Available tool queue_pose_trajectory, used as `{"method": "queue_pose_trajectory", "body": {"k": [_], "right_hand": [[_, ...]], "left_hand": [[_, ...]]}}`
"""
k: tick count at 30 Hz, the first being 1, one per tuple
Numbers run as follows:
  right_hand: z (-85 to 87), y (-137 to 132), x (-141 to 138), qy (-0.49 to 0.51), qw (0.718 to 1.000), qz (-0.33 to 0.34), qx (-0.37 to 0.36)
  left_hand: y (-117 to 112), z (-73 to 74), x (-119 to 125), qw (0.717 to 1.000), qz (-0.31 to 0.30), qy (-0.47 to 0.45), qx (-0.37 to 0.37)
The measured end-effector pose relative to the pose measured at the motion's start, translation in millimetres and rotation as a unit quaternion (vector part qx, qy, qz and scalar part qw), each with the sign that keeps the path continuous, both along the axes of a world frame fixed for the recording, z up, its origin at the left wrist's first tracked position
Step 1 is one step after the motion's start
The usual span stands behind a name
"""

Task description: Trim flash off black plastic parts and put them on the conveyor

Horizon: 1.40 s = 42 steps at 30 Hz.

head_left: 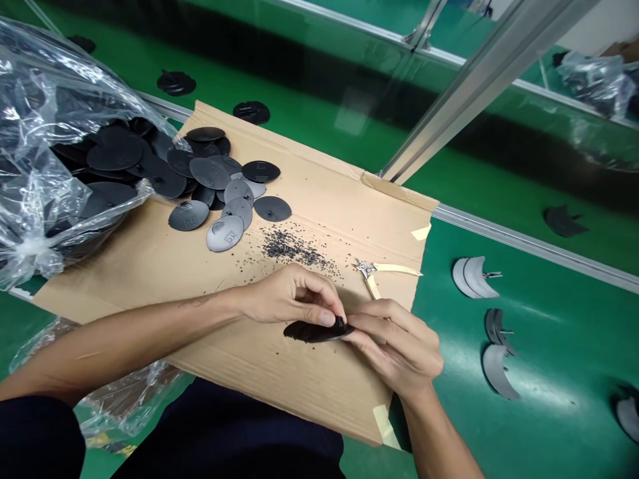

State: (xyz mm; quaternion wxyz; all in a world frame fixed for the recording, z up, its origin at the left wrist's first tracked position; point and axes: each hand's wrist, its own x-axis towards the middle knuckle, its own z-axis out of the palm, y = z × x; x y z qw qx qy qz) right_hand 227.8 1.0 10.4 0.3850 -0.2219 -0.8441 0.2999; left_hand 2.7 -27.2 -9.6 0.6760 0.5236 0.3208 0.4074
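Observation:
Over the front of the cardboard sheet (319,372), both hands meet at one black oval plastic piece (312,332), held nearly edge-on. My left hand (294,299) pinches a small dark part on its upper face with thumb and fingertips. The piece's right tip is gripped between the thumb and fingers of my right hand (399,339). Just beyond the right hand lie side cutters (369,269) with pale yellow handles. A scatter of tiny black scraps (294,247) covers the cardboard ahead of the left hand. What exactly the left fingertips pinch is partly hidden.
At left, a clear plastic bag (40,206) spills many black oval pieces (210,173) onto the cardboard. Curved grey parts (474,277) lie on the green table (449,426) at right. A metal frame post (459,86) rises behind the cardboard's far right corner.

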Motion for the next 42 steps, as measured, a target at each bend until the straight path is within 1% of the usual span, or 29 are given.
{"method": "queue_pose_trajectory", "body": {"k": [3,5,6,8,11,12,14,17,18,19,21,23,24,25,27,29,31,33,35,38,40,42], "right_hand": [[-0.7,0.2,2.1,-0.010,0.999,0.001,0.039],[-0.1,-0.2,2.5,-0.009,0.999,0.007,0.048],[0.6,-0.7,2.2,-0.005,0.999,0.012,0.039],[2.5,-2.4,0.8,0.012,1.000,0.026,-0.003],[4.1,-5.3,-2.4,0.038,0.997,0.034,-0.061],[3.8,-5.9,-3.3,0.042,0.997,0.026,-0.062],[2.1,-6.1,-5.1,0.042,0.998,-0.008,-0.041],[-0.8,-2.7,-6.8,0.054,0.995,-0.081,0.004],[-1.0,-0.5,-6.8,0.057,0.994,-0.095,0.007],[-0.9,2.4,-6.3,0.052,0.994,-0.095,0.001],[0.0,9.8,-2.6,0.017,0.997,-0.066,-0.023],[-0.6,19.1,4.7,-0.051,0.997,-0.052,-0.028],[-2.2,24.0,9.4,-0.092,0.993,-0.068,-0.014],[-4.9,28.9,14.6,-0.136,0.986,-0.098,0.009],[-12.2,37.2,24.2,-0.220,0.960,-0.163,0.060],[-19.1,42.2,30.5,-0.283,0.934,-0.199,0.092],[-21.7,43.0,31.4,-0.311,0.921,-0.214,0.098],[-19.1,39.8,27.3,-0.298,0.923,-0.226,0.089],[-13.2,33.9,20.4,-0.243,0.944,-0.215,0.059],[-5.0,23.4,9.9,-0.129,0.980,-0.153,-0.006],[-2.3,17.5,4.6,-0.079,0.990,-0.110,-0.035],[-1.3,13.2,1.1,-0.057,0.995,-0.076,-0.044]], "left_hand": [[0.2,0.4,0.2,1.000,-0.009,0.006,-0.022],[-0.4,2.3,0.9,1.000,-0.009,-0.001,-0.014],[-1.1,3.4,1.5,1.000,-0.010,-0.007,-0.006],[-2.7,5.3,3.1,1.000,-0.013,-0.022,0.010],[-3.3,5.6,5.4,0.999,-0.022,-0.034,0.012],[-2.5,4.9,5.9,0.999,-0.021,-0.030,0.008],[0.1,3.0,6.0,1.000,-0.011,-0.028,-0.002],[3.1,1.2,4.6,0.997,-0.012,-0.071,-0.016],[3.1,1.3,4.1,0.997,-0.012,-0.078,-0.015],[2.6,1.5,3.6,0.997,-0.005,-0.071,-0.012],[1.4,2.4,3.0,0.999,0.039,-0.026,-0.008],[1.6,3.0,1.9,0.994,0.106,0.001,-0.022],[2.6,3.2,1.0,0.990,0.136,-0.008,-0.038],[4.3,3.3,-0.2,0.985,0.160,-0.029,-0.060],[8.9,3.8,-3.1,0.971,0.197,-0.083,-0.108],[13.5,4.6,-5.9,0.955,0.221,-0.128,-0.151],[16.8,5.1,-7.7,0.944,0.228,-0.157,-0.181],[18.7,4.4,-8.7,0.938,0.221,-0.172,-0.203],[19.3,2.3,-9.8,0.939,0.210,-0.172,-0.213],[19.1,-1.0,-12.4,0.947,0.195,-0.162,-0.199],[18.7,-1.8,-14.3,0.953,0.176,-0.161,-0.186],[18.2,-1.7,-15.5,0.958,0.153,-0.161,-0.180]]}}
